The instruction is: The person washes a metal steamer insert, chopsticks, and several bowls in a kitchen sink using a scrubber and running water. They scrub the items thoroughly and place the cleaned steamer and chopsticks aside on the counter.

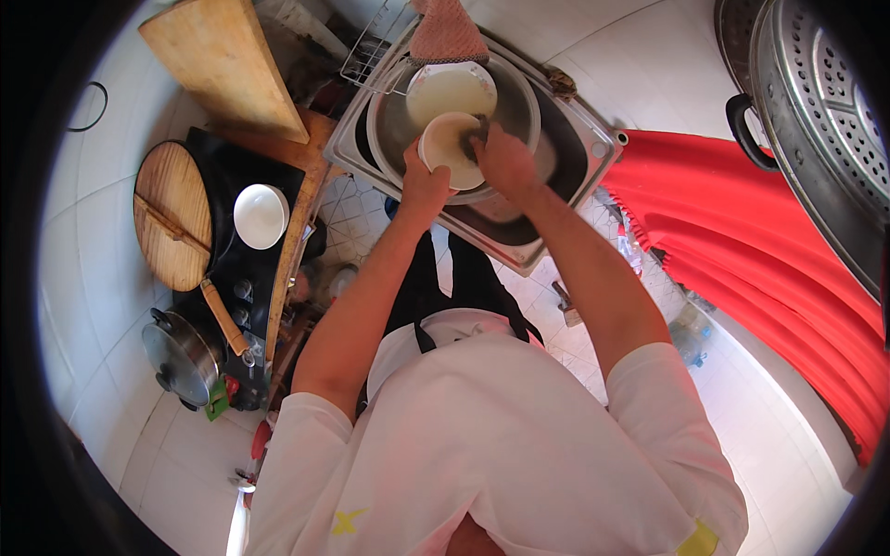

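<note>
My left hand (pixel 427 182) grips the rim of a white bowl (pixel 445 149) from its left side, over a large metal basin (pixel 384 149). At the bowl's right side, my right hand (pixel 505 158) holds a dark scrubber (pixel 470 141) against the inside. Behind this bowl, in the basin, lies a plate with a flowered rim (pixel 452 94), with cloudy liquid on it. The basin stands in a stainless steel sink (pixel 587 149). A pink cloth (pixel 448 31) hangs at the sink's far edge.
To the left are a white bowl (pixel 261 216), a round wooden lid (pixel 172 215), a lidded pot (pixel 182 356) and a cutting board (pixel 226 62). A wire rack (pixel 375 52) adjoins the sink. On the right are a red curtain (pixel 751 215) and a large metal steamer (pixel 806 139).
</note>
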Tool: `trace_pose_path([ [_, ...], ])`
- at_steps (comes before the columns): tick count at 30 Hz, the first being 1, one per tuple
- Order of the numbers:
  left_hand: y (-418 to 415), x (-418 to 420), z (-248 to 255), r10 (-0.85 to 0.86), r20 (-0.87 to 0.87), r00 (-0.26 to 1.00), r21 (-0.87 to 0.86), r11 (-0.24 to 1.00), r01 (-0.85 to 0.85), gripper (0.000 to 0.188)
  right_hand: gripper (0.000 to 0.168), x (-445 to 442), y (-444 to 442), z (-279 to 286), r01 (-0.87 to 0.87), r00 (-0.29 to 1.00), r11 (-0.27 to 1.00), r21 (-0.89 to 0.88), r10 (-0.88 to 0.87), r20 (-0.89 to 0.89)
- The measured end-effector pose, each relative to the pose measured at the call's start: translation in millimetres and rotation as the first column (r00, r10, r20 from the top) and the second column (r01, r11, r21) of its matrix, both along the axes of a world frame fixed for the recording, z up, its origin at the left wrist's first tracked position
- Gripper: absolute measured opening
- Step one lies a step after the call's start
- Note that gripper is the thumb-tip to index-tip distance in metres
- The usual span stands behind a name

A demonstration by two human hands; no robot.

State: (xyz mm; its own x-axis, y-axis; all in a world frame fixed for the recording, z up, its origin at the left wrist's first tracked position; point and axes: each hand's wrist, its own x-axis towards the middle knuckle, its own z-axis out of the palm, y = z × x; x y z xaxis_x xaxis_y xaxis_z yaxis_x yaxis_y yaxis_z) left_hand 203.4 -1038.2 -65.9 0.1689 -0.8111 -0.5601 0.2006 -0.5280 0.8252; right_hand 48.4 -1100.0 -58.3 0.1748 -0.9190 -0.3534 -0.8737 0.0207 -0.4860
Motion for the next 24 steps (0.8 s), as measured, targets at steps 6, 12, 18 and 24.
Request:
trace_pose_path([
  [6, -1.9, -5.2, -6.2, 0.122, 0.058, 0.991, -0.025, 0.992, -0.121, 0.062, 0.040, 20.8, 16.4, -10.0, 0.266, 0.960, 0.963, -0.042, -0.261, 0.104],
  [12, -7.9, -23.0, -25.4, 0.202, 0.247, 0.948, -0.190, 0.969, -0.157, 0.057, 0.047, 31.7, 38.8, -47.2, 0.482, 0.741, 0.773, 0.412, -0.611, 0.280],
  [18, -6.6, -8.7, -8.7, 0.046, 0.061, 0.997, 0.006, 0.999, -0.046, 0.062, 0.042, -1.6, 11.4, -24.2, 0.119, 0.992, 0.993, -0.027, -0.117, 0.040],
  [24, -9.0, 4.6, 2.9, -0.080, 0.030, 0.996, 0.145, 0.987, 0.075, 0.064, 0.039, -3.2, 7.5, -3.7, 0.117, 0.991, 0.993, 0.032, -0.119, 0.068],
])
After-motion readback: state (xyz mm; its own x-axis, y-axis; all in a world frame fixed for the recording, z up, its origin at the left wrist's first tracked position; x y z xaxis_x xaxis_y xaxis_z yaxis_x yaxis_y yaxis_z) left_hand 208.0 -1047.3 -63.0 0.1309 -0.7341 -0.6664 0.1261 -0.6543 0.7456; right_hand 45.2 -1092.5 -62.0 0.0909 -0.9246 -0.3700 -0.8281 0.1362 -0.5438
